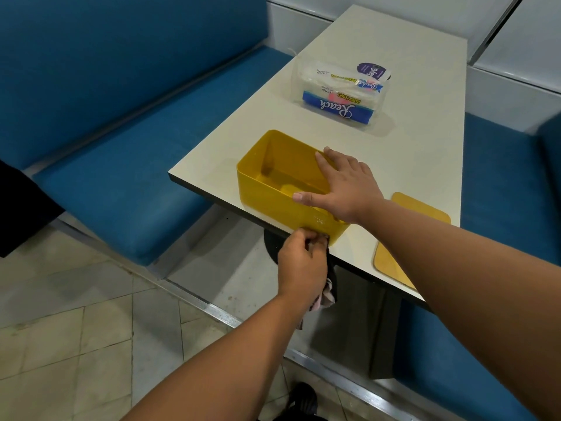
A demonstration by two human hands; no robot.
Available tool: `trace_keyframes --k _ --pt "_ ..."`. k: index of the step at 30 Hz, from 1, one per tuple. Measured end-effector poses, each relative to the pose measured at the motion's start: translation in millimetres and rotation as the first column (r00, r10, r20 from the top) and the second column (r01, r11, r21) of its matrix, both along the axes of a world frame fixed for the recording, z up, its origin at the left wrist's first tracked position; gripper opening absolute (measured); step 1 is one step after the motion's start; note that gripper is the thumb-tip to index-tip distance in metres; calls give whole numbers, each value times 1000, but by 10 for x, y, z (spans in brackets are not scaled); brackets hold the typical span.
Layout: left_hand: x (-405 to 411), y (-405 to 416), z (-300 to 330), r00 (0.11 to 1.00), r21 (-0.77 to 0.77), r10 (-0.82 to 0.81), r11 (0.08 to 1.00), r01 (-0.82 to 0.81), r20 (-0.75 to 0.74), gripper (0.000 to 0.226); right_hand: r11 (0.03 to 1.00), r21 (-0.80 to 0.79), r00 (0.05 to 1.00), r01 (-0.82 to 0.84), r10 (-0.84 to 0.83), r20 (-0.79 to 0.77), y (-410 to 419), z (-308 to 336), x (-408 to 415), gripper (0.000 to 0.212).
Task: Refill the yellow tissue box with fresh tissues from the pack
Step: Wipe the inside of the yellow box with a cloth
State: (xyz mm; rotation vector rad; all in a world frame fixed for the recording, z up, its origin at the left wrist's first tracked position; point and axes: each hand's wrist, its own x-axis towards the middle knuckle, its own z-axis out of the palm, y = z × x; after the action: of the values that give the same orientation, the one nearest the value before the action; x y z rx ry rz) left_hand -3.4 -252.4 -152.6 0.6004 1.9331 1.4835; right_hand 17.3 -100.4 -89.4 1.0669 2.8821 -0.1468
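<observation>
The tissue box (273,180) is showing plain bright yellow on the cream tabletop (409,141). Just beside it is lying its lid (406,238), a duller mustard yellow. Beyond the box, the tissue pack (340,95) is showing white with blue bands. Deep blue seats (121,177) are flanking the tabletop.

The yellow tissue box (273,180) sits open (empty) at the table edge; the pack (340,97) lies beyond.
</observation>
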Motion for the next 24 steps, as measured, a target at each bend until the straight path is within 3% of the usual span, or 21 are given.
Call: trace_keyframes --k 4,9,17,24 --pt "-166 -5 35 977 18 196 980 -198 87 8 1000 -5 1000 4 -4 0 -3 -1 -2 110" --pt "75 -29 54 999 7 13 1000 -13 31 6 1000 -3 1000 3 -3 4 3 -3 -8 109" --pt "253 -14 290 996 175 74 981 -80 41 5 1000 3 1000 5 -5 -11 -15 6 -4 111" --pt "228 8 261 993 121 97 987 -105 73 5 1000 2 1000 5 -5 -17 -18 0 -7 112"
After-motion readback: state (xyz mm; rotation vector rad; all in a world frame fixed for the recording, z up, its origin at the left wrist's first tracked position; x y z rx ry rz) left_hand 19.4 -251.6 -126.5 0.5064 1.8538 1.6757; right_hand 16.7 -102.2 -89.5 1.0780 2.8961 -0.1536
